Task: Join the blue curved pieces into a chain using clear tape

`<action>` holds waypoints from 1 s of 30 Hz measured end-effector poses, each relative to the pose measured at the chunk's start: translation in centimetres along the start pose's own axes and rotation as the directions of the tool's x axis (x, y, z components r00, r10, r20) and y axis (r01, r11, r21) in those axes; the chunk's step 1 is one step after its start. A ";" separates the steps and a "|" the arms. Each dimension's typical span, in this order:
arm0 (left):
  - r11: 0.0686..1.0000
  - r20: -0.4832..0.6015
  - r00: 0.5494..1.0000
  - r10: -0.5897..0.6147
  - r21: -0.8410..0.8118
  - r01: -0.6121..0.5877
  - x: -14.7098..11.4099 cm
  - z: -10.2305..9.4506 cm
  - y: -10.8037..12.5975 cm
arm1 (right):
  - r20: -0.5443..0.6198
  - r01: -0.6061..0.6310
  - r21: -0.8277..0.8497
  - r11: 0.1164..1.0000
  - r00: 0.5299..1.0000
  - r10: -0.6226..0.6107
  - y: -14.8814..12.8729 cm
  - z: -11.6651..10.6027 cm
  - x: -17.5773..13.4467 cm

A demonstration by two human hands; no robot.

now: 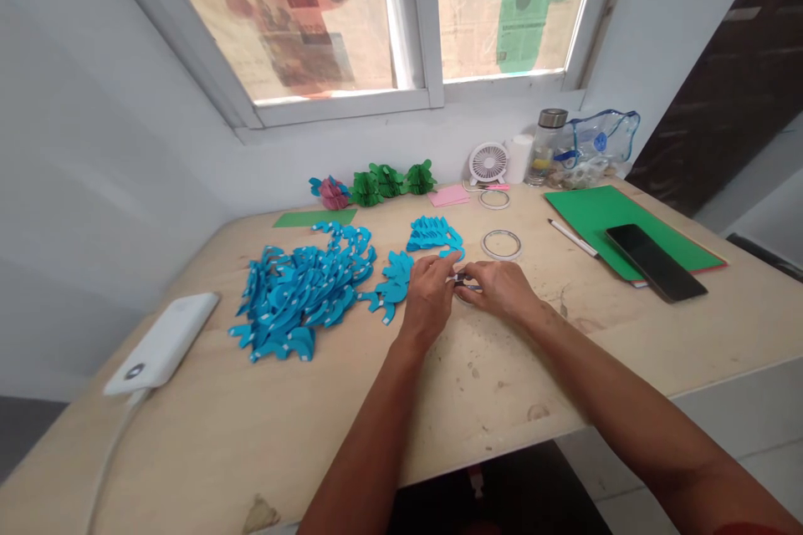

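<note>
My left hand (432, 291) and my right hand (498, 286) meet over the middle of the table, fingers pinched together. Between the fingertips is a small dark and shiny object (461, 278), mostly hidden; its kind cannot be made out. A curved blue paper piece (452, 253) shows just beyond the left fingertips. Left of that hand lie several overlapping blue cut-paper pieces (395, 277) with small white patches. Behind the hands sits a row of folded blue paper pieces (434, 232). A large heap of similar blue pieces (301, 288) spreads farther left.
A narrow tape roll (501, 245) lies beyond my right hand, another (494, 199) behind it. Green paper (590, 221), a pen (573, 238) and a phone (656, 262) are right. A white power bank (163, 343) is left. A fan (488, 163) and bottle (545, 149) stand behind.
</note>
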State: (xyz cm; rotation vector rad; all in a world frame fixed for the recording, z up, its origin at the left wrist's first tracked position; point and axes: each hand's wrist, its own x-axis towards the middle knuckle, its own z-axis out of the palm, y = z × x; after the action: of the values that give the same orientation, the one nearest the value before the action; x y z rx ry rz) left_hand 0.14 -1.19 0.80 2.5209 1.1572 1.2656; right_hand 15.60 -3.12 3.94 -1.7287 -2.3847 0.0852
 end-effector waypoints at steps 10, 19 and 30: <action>0.997 0.041 0.999 0.034 0.071 -0.037 0.0 0.2 -0.4 | 0.030 0.003 -0.016 1.000 1.000 -0.002 -0.3 -0.4 0.0; 0.994 0.095 0.994 0.053 0.088 -0.062 0.0 0.4 -1.0 | 0.036 0.019 -0.013 1.000 0.999 -0.019 -0.1 -0.4 -0.1; 0.998 0.054 0.998 0.036 0.045 -0.038 0.0 0.1 -0.6 | 0.043 0.022 0.001 1.000 0.999 -0.022 -0.2 -0.5 -0.1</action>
State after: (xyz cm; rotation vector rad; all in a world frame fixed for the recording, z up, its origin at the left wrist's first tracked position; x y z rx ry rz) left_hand -0.13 -0.74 0.49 2.6033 1.1464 1.1864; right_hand 15.57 -3.33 4.47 -1.7166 -2.4333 0.1209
